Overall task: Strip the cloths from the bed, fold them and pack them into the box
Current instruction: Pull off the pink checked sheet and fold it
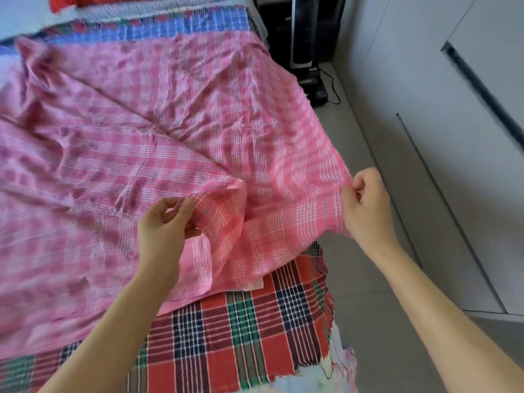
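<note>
Head view, at the bedside: a person's left hand [164, 231] pinches a raised fold of the pink checked cloth [127, 131] between thumb and curled fingers, while the right hand [365, 202] grips the same cloth's edge where it hangs past the side of the bed [19, 18]. The pink cloth lies rumpled across most of the bed, on top of a red plaid cloth [255, 321] and a blue checked cloth [184, 26]. A black upright appliance [304, 32] stands on the grey floor [368, 279] near white cabinets [453, 109]
</note>
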Demonstrator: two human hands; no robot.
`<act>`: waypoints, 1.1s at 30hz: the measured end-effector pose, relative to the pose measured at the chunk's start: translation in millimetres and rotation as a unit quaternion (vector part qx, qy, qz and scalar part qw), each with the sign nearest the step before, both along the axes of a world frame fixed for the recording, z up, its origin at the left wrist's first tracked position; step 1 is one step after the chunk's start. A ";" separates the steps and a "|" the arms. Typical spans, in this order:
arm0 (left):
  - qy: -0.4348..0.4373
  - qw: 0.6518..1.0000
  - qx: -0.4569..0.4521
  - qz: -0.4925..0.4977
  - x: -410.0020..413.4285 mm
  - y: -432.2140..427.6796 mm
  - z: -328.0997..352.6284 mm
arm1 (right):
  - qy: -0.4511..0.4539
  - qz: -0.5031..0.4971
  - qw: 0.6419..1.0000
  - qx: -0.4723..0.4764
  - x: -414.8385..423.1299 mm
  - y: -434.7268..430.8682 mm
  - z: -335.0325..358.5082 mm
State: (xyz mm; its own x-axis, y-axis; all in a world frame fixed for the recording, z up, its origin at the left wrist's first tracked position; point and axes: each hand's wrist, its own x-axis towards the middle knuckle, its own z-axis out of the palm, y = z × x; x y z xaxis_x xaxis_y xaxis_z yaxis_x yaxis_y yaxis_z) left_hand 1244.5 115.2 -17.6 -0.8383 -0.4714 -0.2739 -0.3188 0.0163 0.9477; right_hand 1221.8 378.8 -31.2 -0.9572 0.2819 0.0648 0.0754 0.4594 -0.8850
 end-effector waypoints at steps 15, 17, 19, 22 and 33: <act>0.052 0.983 -0.170 -0.039 68.1 -65.1 84.7 | -0.268 -0.061 0.958 0.086 130.5 -55.4 3.3; 0.070 0.979 -0.190 -0.035 70.7 -77.2 112.4 | -0.202 -0.074 0.972 0.099 130.5 -61.8 39.7; 0.086 0.972 -0.213 -0.049 70.8 -89.0 144.2 | -0.143 -0.065 0.982 0.102 126.6 -73.0 78.7; 0.110 0.959 -0.243 -0.097 69.0 -104.9 196.1 | -0.079 -0.019 0.994 0.072 120.8 -98.6 137.3; 0.299 0.877 -0.347 -0.147 112.3 -149.7 398.9 | 0.127 0.128 0.983 0.010 152.1 -201.2 365.7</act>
State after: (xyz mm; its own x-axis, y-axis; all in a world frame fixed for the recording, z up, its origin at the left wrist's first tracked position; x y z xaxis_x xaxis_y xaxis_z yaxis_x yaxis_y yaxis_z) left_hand 1356.8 -34.6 381.4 -0.8479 -0.0897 0.5225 0.3461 0.6528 0.6739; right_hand 1373.9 177.6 334.5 -0.9487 0.0294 0.3148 -0.2683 0.4518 -0.8508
